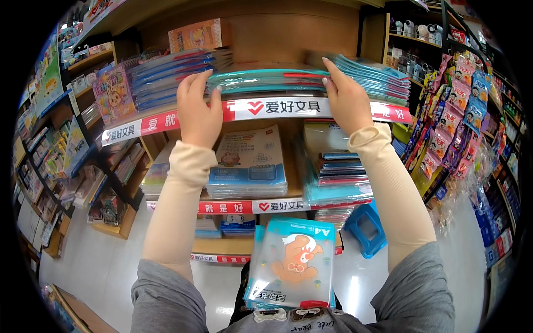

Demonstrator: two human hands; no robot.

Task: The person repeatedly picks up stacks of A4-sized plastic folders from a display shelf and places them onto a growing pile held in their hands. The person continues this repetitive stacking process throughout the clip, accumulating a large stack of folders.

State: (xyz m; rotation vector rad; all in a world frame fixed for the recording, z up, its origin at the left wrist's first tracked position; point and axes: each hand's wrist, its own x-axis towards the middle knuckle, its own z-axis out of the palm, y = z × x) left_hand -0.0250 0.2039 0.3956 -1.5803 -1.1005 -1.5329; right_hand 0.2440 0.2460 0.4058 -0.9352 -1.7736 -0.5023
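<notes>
A short stack of teal-edged clear plastic packets (pixel 266 80) lies on the upper shelf, between my two hands. My left hand (pixel 200 108) is at its left end, fingertips and thumb against the edge. At the right end my right hand (pixel 345 98) has its thumb and fingers on the packets. Blue-edged packets (pixel 166 79) are piled to the left, and a taller teal-edged pile (pixel 374 79) stands to the right. On my lap rest teal book cover packets (pixel 297 262) with a printed bear.
Below, a shelf holds a stack of printed packets (pixel 250 162) and mixed folders (pixel 341 175). A blue plastic stool (pixel 366 229) stands on the floor at the right. Hanging snack bags (pixel 449 120) line the right side; another stocked rack (pixel 62 154) is at the left.
</notes>
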